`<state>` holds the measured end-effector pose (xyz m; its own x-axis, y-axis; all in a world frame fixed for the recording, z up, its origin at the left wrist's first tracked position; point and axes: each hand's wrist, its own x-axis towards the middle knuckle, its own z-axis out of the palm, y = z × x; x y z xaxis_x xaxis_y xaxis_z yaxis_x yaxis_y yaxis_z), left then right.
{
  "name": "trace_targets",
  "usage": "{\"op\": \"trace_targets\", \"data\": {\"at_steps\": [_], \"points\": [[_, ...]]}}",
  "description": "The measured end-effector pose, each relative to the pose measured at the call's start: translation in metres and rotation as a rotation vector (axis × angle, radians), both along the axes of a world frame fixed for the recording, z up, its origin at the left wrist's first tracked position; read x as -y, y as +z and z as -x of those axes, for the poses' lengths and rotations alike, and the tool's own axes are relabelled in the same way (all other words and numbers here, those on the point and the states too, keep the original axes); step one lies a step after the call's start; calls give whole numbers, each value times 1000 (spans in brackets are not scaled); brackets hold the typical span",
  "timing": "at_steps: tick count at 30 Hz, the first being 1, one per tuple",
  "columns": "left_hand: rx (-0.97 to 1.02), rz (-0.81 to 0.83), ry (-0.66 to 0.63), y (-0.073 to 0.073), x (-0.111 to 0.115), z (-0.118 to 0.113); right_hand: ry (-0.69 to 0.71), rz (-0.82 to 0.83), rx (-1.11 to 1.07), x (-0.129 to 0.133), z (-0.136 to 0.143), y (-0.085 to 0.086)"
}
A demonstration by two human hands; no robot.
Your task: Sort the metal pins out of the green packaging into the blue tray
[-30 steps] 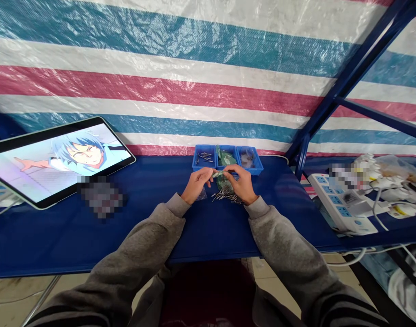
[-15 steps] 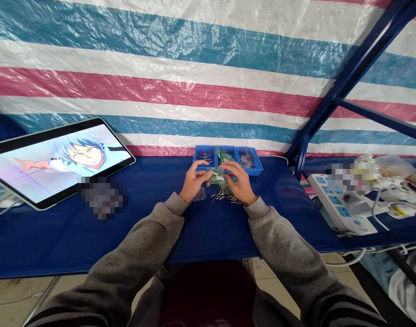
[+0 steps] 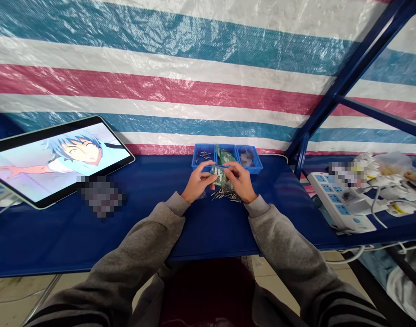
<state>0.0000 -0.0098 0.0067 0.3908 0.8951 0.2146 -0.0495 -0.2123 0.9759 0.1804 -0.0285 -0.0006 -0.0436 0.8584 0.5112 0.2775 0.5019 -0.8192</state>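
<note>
the left hand [image 3: 195, 183] is pinched on a small greenish clear packet [image 3: 218, 173], its thumb laid over the near side and a finger along the top edge; the right hand [image 3: 241, 182] is closed with thumb and fingers on the packet's right edge. the packet is held between the two hands, above the surface [image 3: 215, 231], with pale pieces visible inside. just below it lies a loose pile of thin metal pins [image 3: 225, 195], partly hidden by the right hand, and a bit of clear plastic [image 3: 203, 195] sits beside the left hand. right behind the hands stand three blue bins [image 3: 255, 170] side by side: metal pins in the left one, green packaging [image 3: 225, 153] in the middle, clear bags [image 3: 248, 157] in the right. well off to the left leans a lit screen [image 3: 68, 159], a blurred item [image 3: 102, 197] near its lower edge; far right is a white power strip [image 3: 339, 202]. a striped sheet [image 3: 180, 91] hangs behind.
</note>
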Motion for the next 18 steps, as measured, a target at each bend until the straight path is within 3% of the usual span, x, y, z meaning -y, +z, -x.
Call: {"op": "trace_targets", "data": {"at_steps": [4,7,11,14,18], "points": [[120,58,40,0,-3,1,40,-190,172,1,-2,3],[150,61,49,-2,-4,1,12,-242,267,-1,-1,1],[44,-73,93,-3,-4,0,-45,-131,174,-4,0,-4],[-66,-183,158,-4,-5,0,-14,22,10,-4,1,-4],[7,-16,60,-6,-6,0,42,77,-56,-1,1,-2]]}}
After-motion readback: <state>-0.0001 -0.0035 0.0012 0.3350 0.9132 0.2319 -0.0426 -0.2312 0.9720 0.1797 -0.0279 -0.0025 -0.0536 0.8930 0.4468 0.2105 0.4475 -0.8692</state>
